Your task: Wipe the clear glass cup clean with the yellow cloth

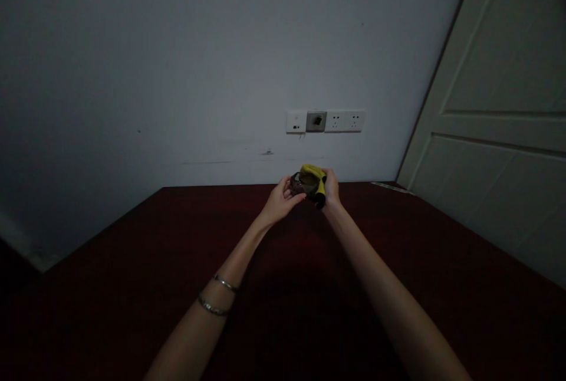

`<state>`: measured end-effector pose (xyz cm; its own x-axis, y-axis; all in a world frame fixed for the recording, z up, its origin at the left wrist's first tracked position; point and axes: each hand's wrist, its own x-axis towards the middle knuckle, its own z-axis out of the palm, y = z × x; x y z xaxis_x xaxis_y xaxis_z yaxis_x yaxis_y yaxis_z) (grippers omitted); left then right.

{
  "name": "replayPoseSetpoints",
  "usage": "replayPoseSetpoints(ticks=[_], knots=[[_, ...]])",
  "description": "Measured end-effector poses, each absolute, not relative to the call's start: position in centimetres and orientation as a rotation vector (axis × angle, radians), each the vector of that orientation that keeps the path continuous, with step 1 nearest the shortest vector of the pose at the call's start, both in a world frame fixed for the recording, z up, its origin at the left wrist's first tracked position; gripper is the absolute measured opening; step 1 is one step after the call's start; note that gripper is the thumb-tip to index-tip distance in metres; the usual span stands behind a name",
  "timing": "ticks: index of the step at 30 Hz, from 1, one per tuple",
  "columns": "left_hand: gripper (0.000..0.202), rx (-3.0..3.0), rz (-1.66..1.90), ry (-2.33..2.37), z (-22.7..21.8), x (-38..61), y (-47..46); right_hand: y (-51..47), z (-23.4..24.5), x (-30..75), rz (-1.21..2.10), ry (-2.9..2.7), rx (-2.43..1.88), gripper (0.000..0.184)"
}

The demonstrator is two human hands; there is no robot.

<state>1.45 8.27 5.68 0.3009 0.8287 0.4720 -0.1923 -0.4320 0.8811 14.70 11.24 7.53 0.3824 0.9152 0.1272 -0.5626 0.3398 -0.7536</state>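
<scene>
Over the far part of the dark red table, both hands are raised and close together. My left hand (279,199) is closed around the side of a small, dark, shiny glass bowl (305,189), its thumb along the near side. In my right hand (332,188) is a yellow cloth (321,187) with round black patches. The cloth lies against the bowl's right side and reaches over its far rim. The fingers of my right hand are mostly hidden behind the cloth. It is too dim to tell what is inside the bowl.
The dark red tabletop (186,251) runs up to a pale wall (212,62). Sockets and switches (344,121) sit on the wall just beyond my hands. A white panelled door (499,133) stands at the right, and a thin strip (391,187) lies at the table's back right edge.
</scene>
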Motion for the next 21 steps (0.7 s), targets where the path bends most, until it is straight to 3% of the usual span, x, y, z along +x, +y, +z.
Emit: replayPoseSetpoints(ticks=[4,8,15,21], knots=[[0.065,1.505,1.307,0.663,5.8,0.7,8.8,10.8,7.8,14.4,1.154,-0.587,-0.725,0.021],[0.059,1.565,1.238,0.604,6.1,0.5,8.8,10.1,8.3,13.7,1.210,-0.589,-0.738,0.021],[0.055,1.663,1.252,0.637,6.8,0.2,8.6,9.7,8.3,12.9,1.179,-0.597,-0.717,0.031],[0.066,1.734,1.413,0.737,6.6,0.2,9.2,8.6,8.3,11.8,1.059,-0.644,-0.761,0.034]])
